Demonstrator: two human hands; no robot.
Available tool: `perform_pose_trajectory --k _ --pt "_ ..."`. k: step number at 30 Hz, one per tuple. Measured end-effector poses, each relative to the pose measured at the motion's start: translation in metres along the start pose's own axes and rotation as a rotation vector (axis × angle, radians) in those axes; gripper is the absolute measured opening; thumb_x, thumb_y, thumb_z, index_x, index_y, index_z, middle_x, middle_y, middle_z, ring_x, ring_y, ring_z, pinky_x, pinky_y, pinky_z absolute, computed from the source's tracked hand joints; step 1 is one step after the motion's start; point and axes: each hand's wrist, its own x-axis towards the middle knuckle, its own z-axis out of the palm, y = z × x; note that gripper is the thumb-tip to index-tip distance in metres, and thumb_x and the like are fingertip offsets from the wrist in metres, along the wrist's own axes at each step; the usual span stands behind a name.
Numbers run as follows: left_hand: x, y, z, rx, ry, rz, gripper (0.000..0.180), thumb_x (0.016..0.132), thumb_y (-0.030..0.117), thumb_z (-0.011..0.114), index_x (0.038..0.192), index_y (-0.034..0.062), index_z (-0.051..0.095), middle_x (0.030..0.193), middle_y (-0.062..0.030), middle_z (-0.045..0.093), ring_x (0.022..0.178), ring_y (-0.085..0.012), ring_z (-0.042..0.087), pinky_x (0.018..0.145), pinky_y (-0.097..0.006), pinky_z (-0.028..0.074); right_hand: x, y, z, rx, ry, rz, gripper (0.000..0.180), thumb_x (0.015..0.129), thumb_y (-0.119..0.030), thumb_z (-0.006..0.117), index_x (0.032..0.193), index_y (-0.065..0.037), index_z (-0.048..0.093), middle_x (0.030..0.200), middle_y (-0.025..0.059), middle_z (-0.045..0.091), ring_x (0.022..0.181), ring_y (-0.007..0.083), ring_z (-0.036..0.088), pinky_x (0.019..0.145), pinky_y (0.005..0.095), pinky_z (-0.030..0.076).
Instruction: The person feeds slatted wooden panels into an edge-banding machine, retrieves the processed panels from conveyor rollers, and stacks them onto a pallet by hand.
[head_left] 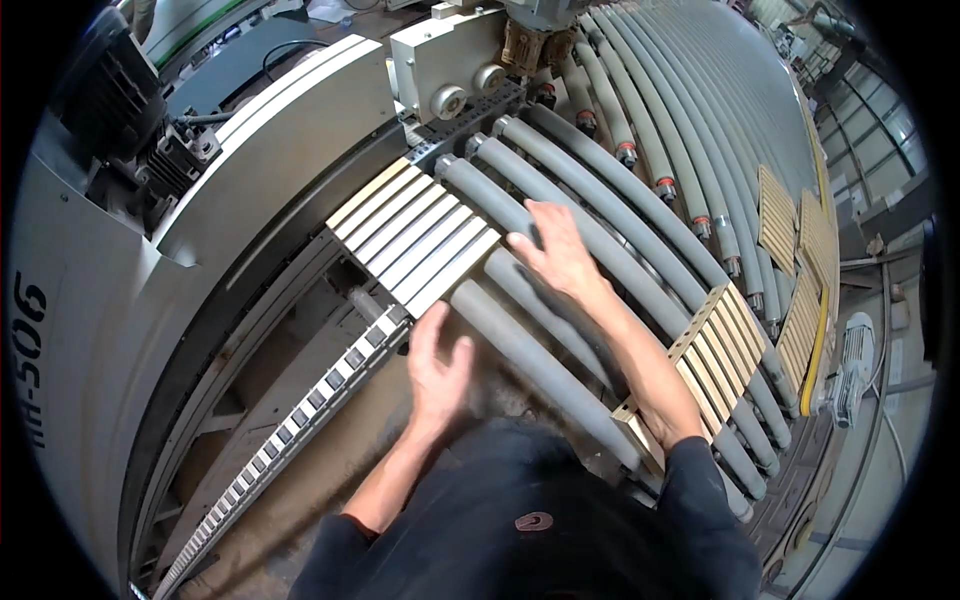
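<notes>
- We see a bunch of pale wood slats (pixel 418 245) lying side by side in the middle of the frame, a bit to the left. They sit on long grey rollers (pixel 560 300) where the rollers meet the big grey machine (pixel 250 160) in the upper left.
- Our right hand (pixel 555 250) is flat and open, fingers spread a little. It rests on the rollers just beside the right edge of the slats. It holds nothing.
- Our left hand (pixel 438 365) is open too, thumb out wide. It is just below the near end of the slats, close to the last one. It holds nothing either.
- We think the job now is to line up the slats. So we should push with flat palms, not pinch.
- We should press both hands evenly, so the bunch stays square and no slat slides out.
- We should keep our fingers on top of the wood and out of the gaps between the rollers. Those gaps could nip a finger.
- We should also watch the toothed track (pixel 300 420) in the lower left, which runs right by our left hand.
- Another bunch of slats (pixel 700 360) lies under our right arm, lower right of the middle. We should lift that arm a little so we do not bump it.
- More slats (pixel 778 215) wait far off on the right.
</notes>
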Motion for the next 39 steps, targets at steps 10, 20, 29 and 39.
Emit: perform_pose_trajectory --k 10,20,29,39 --pt "0.111 -0.033 0.006 0.161 0.150 -0.026 0.068 0.087 0.019 0.066 0.144 -0.0076 0.041 0.151 -0.0294 0.037 0.143 -0.0409 0.033 0.120 -0.045 0.026 0.057 0.028 0.075 -0.168 0.025 0.110 0.060 0.096 -0.028 0.059 0.143 0.004 0.041 0.142 0.0222 0.047 0.136 0.0421 0.037 0.110 0.0553 0.032" --pt "0.174 -0.047 0.102 0.234 0.070 0.120 0.078 0.085 0.015 0.066 0.147 -0.0126 0.029 0.152 -0.0365 0.029 0.145 -0.0486 0.024 0.123 -0.051 0.014 0.088 0.077 0.057 -0.175 0.015 0.382 0.048 0.093 -0.024 0.053 0.133 0.002 0.049 0.121 0.0194 0.059 0.118 0.0364 0.054 0.094 0.0563 0.043" --pt "0.173 -0.041 0.090 -0.100 -0.091 0.055 0.051 0.090 0.003 0.062 0.136 -0.0128 0.047 0.120 -0.0215 0.063 0.104 -0.0257 0.063 0.092 -0.035 0.049 0.012 0.009 0.025 -0.113 0.071 0.758 0.054 0.087 -0.039 0.067 0.117 0.005 0.059 0.111 0.0254 0.064 0.109 0.0383 0.059 0.093 0.0517 0.047" --pt "0.134 0.020 0.030 -0.657 -0.599 -0.498 0.040 0.084 0.009 0.072 0.119 -0.0062 0.063 0.109 -0.0157 0.070 0.094 -0.0231 0.070 0.086 -0.037 0.057 -0.084 -0.040 -0.025 0.344 0.256 0.890 0.050 0.097 -0.042 0.057 0.082 0.005 0.062 0.079 0.0286 0.062 0.080 0.0461 0.061 0.075 0.0481 0.047"
